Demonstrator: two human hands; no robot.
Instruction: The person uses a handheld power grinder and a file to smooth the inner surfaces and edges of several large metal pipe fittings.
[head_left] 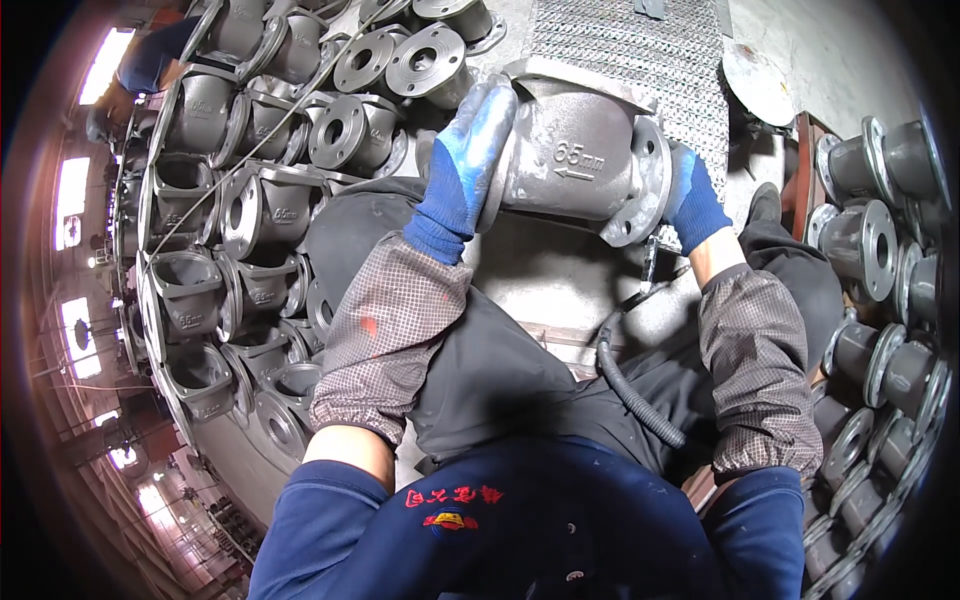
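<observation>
A dark grey cast-iron flanged valve body [568, 158] hangs in front of me between my two hands, above my spread knees. It has raised lettering and an arrow on its side, a round flange at each end and a flat flange on top. My left hand [472, 150], in a blue glove with a worn grey palm, presses on the left end with fingers stretched along the flange. My right hand [694, 192], gloved in blue, grips the right flange [652, 180]; most of its fingers are hidden behind the metal.
Rows of similar valve bodies [275, 210] are stacked close on my left, and more flanged castings [862, 250] on my right. A ribbed hose [635, 395] runs by my right thigh. Ahead lie a metal mesh mat [625, 45] and a pale round disc [757, 84]. Another person's arm [150, 60] shows far left.
</observation>
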